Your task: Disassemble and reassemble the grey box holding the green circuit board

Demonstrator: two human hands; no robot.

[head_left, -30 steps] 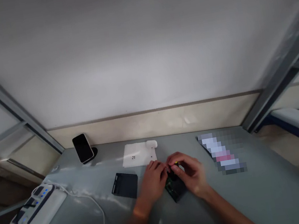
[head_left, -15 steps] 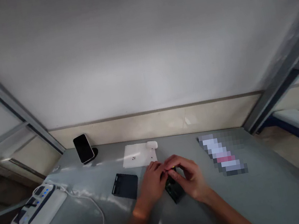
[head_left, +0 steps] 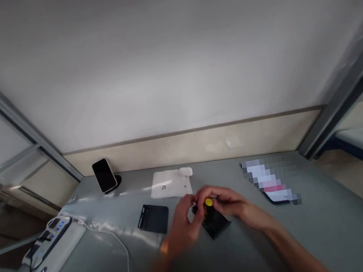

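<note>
A black rectangular case part [head_left: 216, 226] rests on the table, its far end partly hidden by my fingers. My left hand [head_left: 184, 221] is closed at the far left edge of this part, thumb and fingertips bent in around it. My right hand [head_left: 227, 200] is closed around what looks like a small screwdriver [head_left: 208, 202] with a round yellow end, seen nearly from above over the case part. Its tip is hidden. A second dark, shallow case half [head_left: 154, 219] lies left of my left hand.
White paper [head_left: 170, 183] holds several tiny dark screws and a small white object [head_left: 186, 171]. A phone-like device [head_left: 104, 175] stands at the back left. A white power strip [head_left: 60, 251] with cables lies left, a blurred-out phone [head_left: 269, 184] right.
My hands have shifted slightly apart, and the yellow end, nearly hidden before, now shows between them. The camera view has moved a little.
</note>
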